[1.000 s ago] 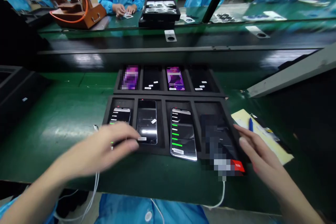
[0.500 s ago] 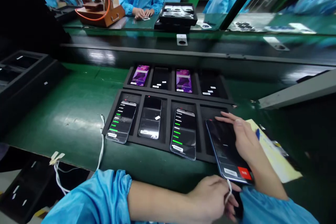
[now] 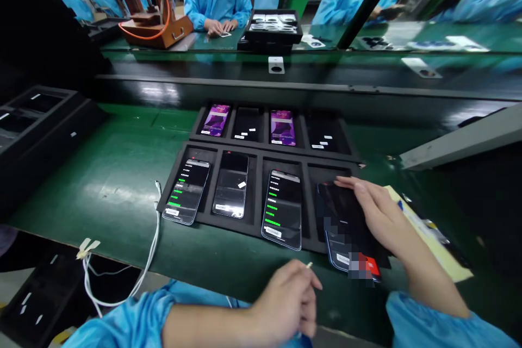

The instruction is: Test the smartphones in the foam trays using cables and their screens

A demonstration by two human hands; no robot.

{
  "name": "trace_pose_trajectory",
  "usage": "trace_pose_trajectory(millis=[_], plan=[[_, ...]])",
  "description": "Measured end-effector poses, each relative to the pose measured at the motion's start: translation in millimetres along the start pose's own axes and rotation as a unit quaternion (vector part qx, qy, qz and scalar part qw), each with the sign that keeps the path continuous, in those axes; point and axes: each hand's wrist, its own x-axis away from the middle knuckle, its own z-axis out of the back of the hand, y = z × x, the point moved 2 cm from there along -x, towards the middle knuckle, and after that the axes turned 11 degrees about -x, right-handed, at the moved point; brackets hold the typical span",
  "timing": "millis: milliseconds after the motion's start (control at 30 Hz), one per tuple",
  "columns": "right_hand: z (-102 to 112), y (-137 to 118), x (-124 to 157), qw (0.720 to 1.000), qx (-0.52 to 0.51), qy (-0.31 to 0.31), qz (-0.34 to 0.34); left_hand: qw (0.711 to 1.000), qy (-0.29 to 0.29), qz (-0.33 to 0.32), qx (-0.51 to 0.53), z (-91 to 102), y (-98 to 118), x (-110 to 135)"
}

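My right hand (image 3: 381, 215) is on a dark smartphone (image 3: 350, 234), its fingers along the top and right edge. The phone lies slightly askew over the rightmost slot of the near black tray (image 3: 244, 223), with a red patch and a white label at its lower end. Lower down, my left hand (image 3: 287, 302) is closed, and a small pale plug (image 3: 309, 266) of a white cable pokes out between its fingers, apart from the phone. Left of that phone, a phone showing a green and white text list (image 3: 281, 209) sits in the same tray.
A second tray (image 3: 267, 144) behind holds phones, two with purple screens. At left lies a white cable (image 3: 157, 217) on the green bench, near a stacked black tray (image 3: 36, 114). Yellow paper (image 3: 432, 244) lies at right. Across the divider a co-worker's hands (image 3: 220, 27) handle a small card.
My left hand has moved left, away from the phone's bottom end, taking the cable plug with it. The phone under my right hand has shifted slightly left and up toward its slot.
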Motion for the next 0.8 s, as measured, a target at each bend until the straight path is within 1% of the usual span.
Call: trace_pose_trajectory(millis=[67, 133, 167, 233, 300, 333, 433, 633, 800], plan=[[3.4, -15.4, -7.0, 1.000, -0.005, -0.025, -0.012, 0.999, 0.022, -0.045, -0.018, 27.5, 17.9, 16.0], [0.8, -34.7, -16.0, 0.997, -0.004, -0.076, -0.006, 0.994, 0.050, -0.079, -0.050, 48.1, 33.1, 28.1], [-3.4, -44.4, -21.1, 0.993, -0.007, -0.114, 0.005, 0.992, 0.062, -0.088, -0.065, 54.9, 38.4, 31.9], [-16.3, -60.9, -31.1, 0.981, -0.015, -0.193, 0.029, 0.989, 0.072, -0.095, -0.085, 61.5, 43.6, 35.5], [-31.6, -71.1, -40.1, 0.964, -0.008, -0.261, 0.047, 0.989, 0.069, -0.094, -0.086, 61.7, 43.1, 35.0], [-38.5, -73.9, -43.8, 0.957, 0.001, -0.285, 0.056, 0.990, 0.066, -0.095, -0.082, 60.6, 41.8, 34.0], [-51.7, -76.5, -50.9, 0.942, 0.037, -0.325, 0.079, 0.991, 0.061, -0.095, -0.073, 57.3, 37.7, 30.5], [-50.9, -76.2, -54.7, 0.934, 0.045, -0.345, 0.088, 0.991, 0.073, -0.101, -0.055, 52.3, 35.8, 29.0], [-49.6, -77.3, -58.2, 0.936, 0.039, -0.340, 0.080, 0.991, 0.078, -0.104, -0.036, 46.4, 37.2, 27.0]])
